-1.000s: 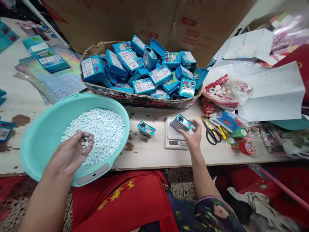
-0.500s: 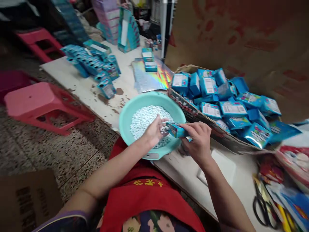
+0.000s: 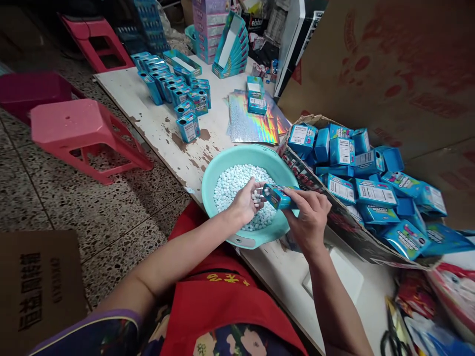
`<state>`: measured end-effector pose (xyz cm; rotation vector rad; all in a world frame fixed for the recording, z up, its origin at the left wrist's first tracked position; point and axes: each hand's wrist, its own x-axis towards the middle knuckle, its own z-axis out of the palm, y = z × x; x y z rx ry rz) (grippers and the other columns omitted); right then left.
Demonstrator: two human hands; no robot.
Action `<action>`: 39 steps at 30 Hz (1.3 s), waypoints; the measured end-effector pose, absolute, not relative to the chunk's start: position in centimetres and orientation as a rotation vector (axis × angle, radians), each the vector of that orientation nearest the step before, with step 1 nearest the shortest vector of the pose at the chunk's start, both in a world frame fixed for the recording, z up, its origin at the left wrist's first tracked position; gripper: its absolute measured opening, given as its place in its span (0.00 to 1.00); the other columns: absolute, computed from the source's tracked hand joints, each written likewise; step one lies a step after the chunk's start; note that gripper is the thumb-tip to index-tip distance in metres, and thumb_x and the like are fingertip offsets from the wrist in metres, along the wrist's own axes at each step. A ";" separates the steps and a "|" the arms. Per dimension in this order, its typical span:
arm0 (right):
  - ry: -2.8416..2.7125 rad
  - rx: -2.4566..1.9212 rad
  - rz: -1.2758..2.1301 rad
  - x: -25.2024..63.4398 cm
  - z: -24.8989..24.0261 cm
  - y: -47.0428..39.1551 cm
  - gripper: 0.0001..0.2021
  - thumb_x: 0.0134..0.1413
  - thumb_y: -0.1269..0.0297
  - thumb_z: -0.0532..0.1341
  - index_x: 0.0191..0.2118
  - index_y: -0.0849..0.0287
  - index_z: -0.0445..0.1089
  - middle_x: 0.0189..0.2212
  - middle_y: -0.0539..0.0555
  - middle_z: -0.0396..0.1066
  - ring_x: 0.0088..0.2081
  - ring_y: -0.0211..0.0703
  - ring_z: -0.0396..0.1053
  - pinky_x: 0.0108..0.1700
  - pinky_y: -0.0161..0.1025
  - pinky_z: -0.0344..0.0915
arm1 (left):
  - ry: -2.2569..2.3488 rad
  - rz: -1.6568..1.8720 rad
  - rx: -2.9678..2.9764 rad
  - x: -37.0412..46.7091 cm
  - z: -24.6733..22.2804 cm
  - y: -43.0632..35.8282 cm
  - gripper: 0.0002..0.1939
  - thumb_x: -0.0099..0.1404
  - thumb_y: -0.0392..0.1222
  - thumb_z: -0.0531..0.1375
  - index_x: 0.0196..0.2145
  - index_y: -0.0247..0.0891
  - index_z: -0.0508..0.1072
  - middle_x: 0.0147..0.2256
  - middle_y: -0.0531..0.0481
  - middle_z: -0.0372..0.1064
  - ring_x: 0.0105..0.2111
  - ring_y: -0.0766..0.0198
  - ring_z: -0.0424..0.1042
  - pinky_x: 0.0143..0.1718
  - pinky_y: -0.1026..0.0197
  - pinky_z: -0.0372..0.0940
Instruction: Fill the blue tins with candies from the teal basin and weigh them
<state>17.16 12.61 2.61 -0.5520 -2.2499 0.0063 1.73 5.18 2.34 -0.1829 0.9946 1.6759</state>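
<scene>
A turquoise basin [image 3: 212, 173] on the table holds a heap of small white candies [image 3: 237, 178]. Over the candies, my left hand [image 3: 247, 202] is cupped, with a few of them in its palm and fingers. Just to its right, my right hand [image 3: 309, 212] grips a small blue candy box [image 3: 279, 197] tilted on its side. The box's end faces my left fingers, close to the candies there. Part of the box is hidden behind my right fingers.
A carton [image 3: 334, 222] full of blue candy boxes stands at the right. Filled rows of blue boxes [image 3: 172, 89] stand at the far left of the table. Shiny holographic sheets [image 3: 252, 123] lie behind the basin. Scissors [image 3: 391, 336] lie front right; a pink stool [image 3: 74, 118] stands left.
The view has shifted, so the table's things appear farther right. My right hand still holds the box beside my cupped left hand, with only slight movement between them.
</scene>
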 end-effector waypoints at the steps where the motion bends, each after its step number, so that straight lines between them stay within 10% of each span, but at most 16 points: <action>1: -2.256 -0.566 0.016 17.2 2.4 12.6 0.14 0.54 0.67 0.65 0.48 0.50 0.73 0.40 0.52 0.76 0.43 0.47 0.66 0.49 0.47 0.56 | 0.987 1.676 -0.184 1.7 2.3 5.2 0.17 0.70 0.49 0.52 0.34 0.33 0.73 0.26 0.49 0.67 0.20 0.70 0.66 0.19 0.68 0.61; 16: -1.233 -0.871 1.299 22.3 0.1 12.0 0.17 0.39 0.58 0.72 0.38 0.57 0.74 0.34 0.50 0.76 0.36 0.43 0.72 0.43 0.44 0.68 | 0.922 1.575 -0.061 -0.1 2.8 4.4 0.16 0.72 0.41 0.50 0.27 0.33 0.66 0.17 0.55 0.56 0.12 0.74 0.57 0.09 0.74 0.45; 24: -0.985 -1.193 0.622 37.2 -4.2 11.8 0.22 0.36 0.59 0.73 0.38 0.58 0.66 0.33 0.48 0.71 0.36 0.39 0.70 0.46 0.41 0.66 | 1.142 1.491 0.100 -1.8 2.7 3.9 0.19 0.73 0.41 0.44 0.28 0.34 0.67 0.16 0.54 0.57 0.11 0.73 0.54 0.09 0.72 0.50; 32: -0.979 -1.397 0.749 40.0 -10.2 10.5 0.23 0.37 0.56 0.72 0.38 0.59 0.64 0.33 0.50 0.70 0.36 0.41 0.70 0.45 0.44 0.67 | 1.193 1.540 0.134 -2.1 1.8 4.0 0.18 0.73 0.42 0.45 0.25 0.36 0.61 0.17 0.55 0.55 0.14 0.73 0.56 0.10 0.74 0.51; 39: -0.874 -1.285 0.643 41.9 -10.2 9.0 0.26 0.53 0.45 0.61 0.53 0.56 0.61 0.55 0.61 0.65 0.54 0.45 0.67 0.55 0.49 0.63 | 1.265 1.486 0.104 -1.8 1.6 3.9 0.12 0.69 0.27 0.47 0.31 0.34 0.66 0.22 0.54 0.62 0.15 0.75 0.59 0.12 0.75 0.54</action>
